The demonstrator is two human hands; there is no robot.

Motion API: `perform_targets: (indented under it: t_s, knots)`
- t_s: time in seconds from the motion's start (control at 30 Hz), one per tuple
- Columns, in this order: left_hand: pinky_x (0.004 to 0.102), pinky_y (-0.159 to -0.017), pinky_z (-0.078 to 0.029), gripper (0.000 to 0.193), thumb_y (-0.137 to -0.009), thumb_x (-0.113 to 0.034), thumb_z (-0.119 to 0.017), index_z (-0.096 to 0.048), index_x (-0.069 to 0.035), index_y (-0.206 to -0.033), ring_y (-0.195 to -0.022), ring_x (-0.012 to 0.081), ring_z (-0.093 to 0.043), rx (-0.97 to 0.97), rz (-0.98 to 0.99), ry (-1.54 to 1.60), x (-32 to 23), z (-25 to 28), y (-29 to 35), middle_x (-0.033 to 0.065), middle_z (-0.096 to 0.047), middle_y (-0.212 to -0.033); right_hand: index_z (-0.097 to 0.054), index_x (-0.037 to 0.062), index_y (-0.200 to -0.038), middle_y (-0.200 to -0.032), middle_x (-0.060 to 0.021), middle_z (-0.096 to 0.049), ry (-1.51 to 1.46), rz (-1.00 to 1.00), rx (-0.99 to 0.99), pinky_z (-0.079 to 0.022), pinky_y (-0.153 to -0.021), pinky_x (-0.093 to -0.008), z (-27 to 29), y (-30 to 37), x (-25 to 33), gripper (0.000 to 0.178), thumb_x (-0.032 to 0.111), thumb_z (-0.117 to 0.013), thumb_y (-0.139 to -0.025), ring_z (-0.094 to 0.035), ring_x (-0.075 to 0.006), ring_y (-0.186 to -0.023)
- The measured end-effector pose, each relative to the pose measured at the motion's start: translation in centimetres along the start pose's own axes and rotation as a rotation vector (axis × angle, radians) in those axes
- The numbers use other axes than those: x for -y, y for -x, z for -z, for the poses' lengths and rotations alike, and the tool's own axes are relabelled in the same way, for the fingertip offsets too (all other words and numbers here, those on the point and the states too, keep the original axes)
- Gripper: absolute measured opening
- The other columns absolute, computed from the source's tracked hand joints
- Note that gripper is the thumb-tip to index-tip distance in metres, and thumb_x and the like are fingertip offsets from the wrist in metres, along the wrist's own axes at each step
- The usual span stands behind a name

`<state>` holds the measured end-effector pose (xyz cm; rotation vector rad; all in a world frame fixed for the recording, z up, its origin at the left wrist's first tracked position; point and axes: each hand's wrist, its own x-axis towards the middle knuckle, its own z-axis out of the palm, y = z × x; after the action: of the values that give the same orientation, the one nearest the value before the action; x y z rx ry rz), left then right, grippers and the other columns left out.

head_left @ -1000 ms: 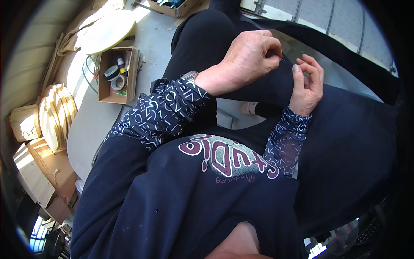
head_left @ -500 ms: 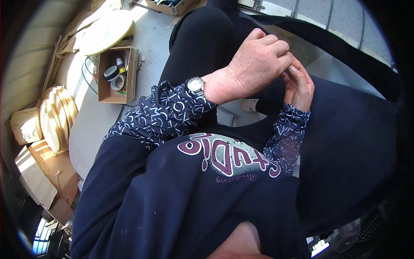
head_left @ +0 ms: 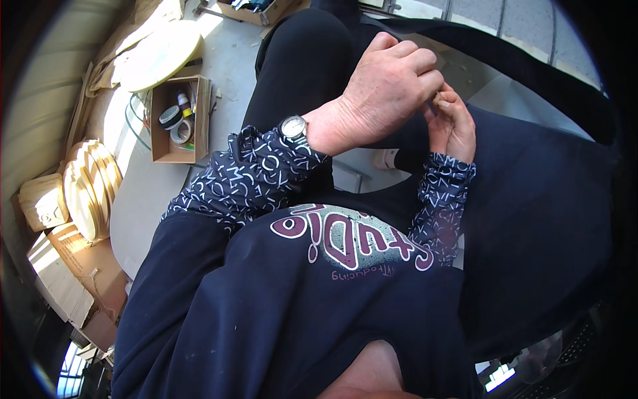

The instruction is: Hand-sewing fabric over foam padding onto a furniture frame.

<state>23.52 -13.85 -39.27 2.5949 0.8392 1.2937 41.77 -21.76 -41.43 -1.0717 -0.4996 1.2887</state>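
Observation:
My left hand (head_left: 391,90), with a round-faced watch (head_left: 294,128) at its wrist, is curled closed above my lap, knuckles up. Its fingertips meet those of my right hand (head_left: 453,126), whose thumb and fingers are pinched together. Whatever lies between them is too small or too hidden to make out. Under and to the right of the hands spreads a large dark navy cloth (head_left: 531,199). A black strip of fabric (head_left: 505,66) curves behind it towards the far right.
On the left, an open cardboard box (head_left: 161,143) holds tape rolls and a small bottle. Beyond it is a round pale disc (head_left: 163,56). Several pale round boards (head_left: 90,189) stand beside cardboard (head_left: 83,256). Another box (head_left: 266,14) sits at the far edge.
Both hands have shifted slightly left and up, still meeting at the fingertips. The surroundings at left sit a little lower in the picture.

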Motion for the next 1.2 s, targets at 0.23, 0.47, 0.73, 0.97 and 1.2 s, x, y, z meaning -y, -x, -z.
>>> perform_targets:
  t_s: [0.23, 0.47, 0.73, 0.97, 1.2]
  knots:
    - [0.0380, -0.084, -0.049, 0.008, -0.090, -0.016, -0.079, -0.073, -0.013, -0.093, -0.093, 0.0203, -0.069, 0.028, 0.085, 0.013, 0.5, 0.0, -0.5, 0.0024, -0.068, -0.095, -0.070, -0.0005, -0.092, -0.143, -0.0183, -0.060, -0.049, -0.043, 0.058, -0.051, -0.108, -0.0494, 0.2, -0.1, 0.9, 0.013, 0.006, -0.059, -0.091, -0.062, -0.0311, -0.127]
    - [0.0322, -0.072, -0.057, 0.004, -0.089, -0.007, -0.079, -0.077, -0.006, -0.093, -0.080, 0.0232, -0.072, 0.088, 0.390, 0.324, 1.3, 0.9, -1.7, 0.0074, -0.071, -0.090, -0.070, -0.0001, -0.090, -0.148, -0.0176, -0.056, -0.258, -0.025, 0.252, -0.053, -0.095, -0.0407, 1.5, -0.9, 1.9, 0.012, 0.008, -0.061, -0.088, -0.064, -0.0245, -0.119]
    - [0.0237, -0.068, -0.053, 0.010, -0.092, -0.010, -0.081, -0.079, -0.003, -0.099, -0.078, 0.0113, -0.065, 0.076, 0.479, 0.506, 2.0, 1.9, -2.8, 0.0035, -0.067, -0.092, -0.065, 0.0019, -0.096, -0.120, -0.0130, -0.064, -0.602, 0.029, 0.283, -0.052, -0.078, -0.0329, 1.5, -0.5, 3.6, 0.010, 0.010, -0.059, -0.091, -0.063, -0.0180, -0.081]
    - [0.0238, -0.072, -0.053, 0.016, -0.089, -0.020, -0.087, -0.081, -0.006, -0.095, -0.080, 0.0075, -0.062, 0.089, 0.584, 0.855, 3.8, 3.1, -4.3, 0.0006, -0.064, -0.091, -0.061, 0.0005, -0.097, -0.099, -0.0169, -0.067, -0.050, 0.038, 0.154, -0.054, -0.080, -0.0388, -1.6, -0.1, 2.3, 0.012, 0.008, -0.052, -0.095, -0.062, -0.0222, -0.079]
    - [0.0229, -0.068, -0.055, 0.010, -0.105, -0.008, -0.066, -0.061, -0.001, -0.110, -0.081, 0.0122, -0.070, 0.286, 0.676, 1.650, 2.3, 6.2, -7.3, 0.0127, -0.074, -0.102, -0.060, 0.0000, -0.098, -0.101, -0.0165, -0.065, -0.143, 0.058, 0.299, -0.051, -0.082, -0.0388, -1.1, 0.3, 2.8, 0.011, 0.008, -0.053, -0.097, -0.060, -0.0216, -0.081]
